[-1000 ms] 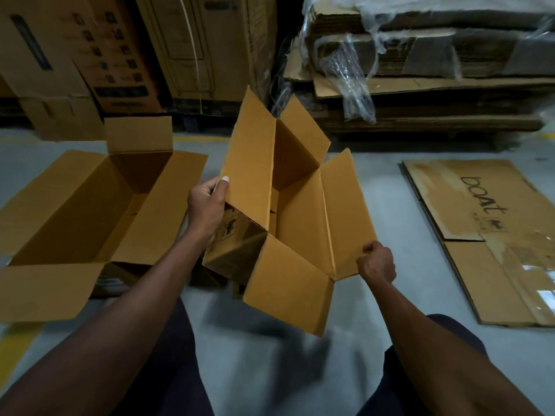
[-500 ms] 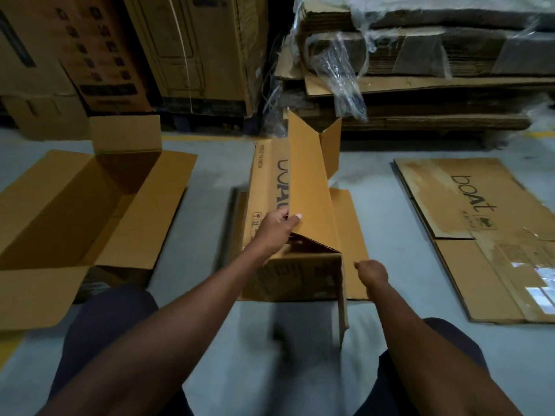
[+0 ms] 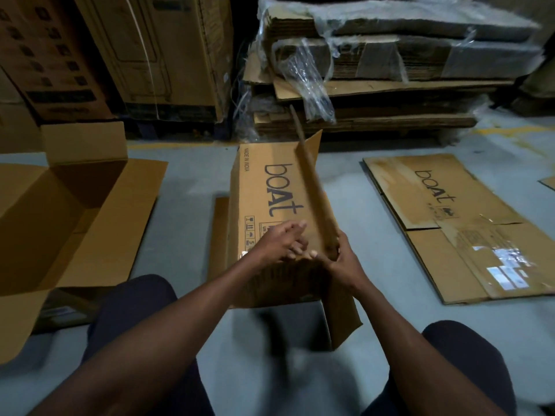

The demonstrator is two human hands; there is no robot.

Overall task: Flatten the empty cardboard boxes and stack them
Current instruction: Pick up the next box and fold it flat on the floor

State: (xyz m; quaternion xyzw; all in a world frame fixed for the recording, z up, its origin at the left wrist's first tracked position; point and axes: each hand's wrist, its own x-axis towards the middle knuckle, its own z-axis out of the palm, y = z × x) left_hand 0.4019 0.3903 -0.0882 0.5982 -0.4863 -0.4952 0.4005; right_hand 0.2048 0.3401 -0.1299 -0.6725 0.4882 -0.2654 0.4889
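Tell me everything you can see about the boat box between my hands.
The boat box is brown corrugated cardboard, nearly collapsed on the grey floor, its printed panel facing up with "boAt" and "MADE IN INDIA". One panel stands on edge along its right side. The left hand rests on the printed panel; the right hand grips the raised panel's near end.

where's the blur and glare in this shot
Head view: motion blur smears the raised flap of the boat box and the fingers of the left hand; glare whitens the tape on the flattened box at right; dim light, wide-angle bending at the edges.
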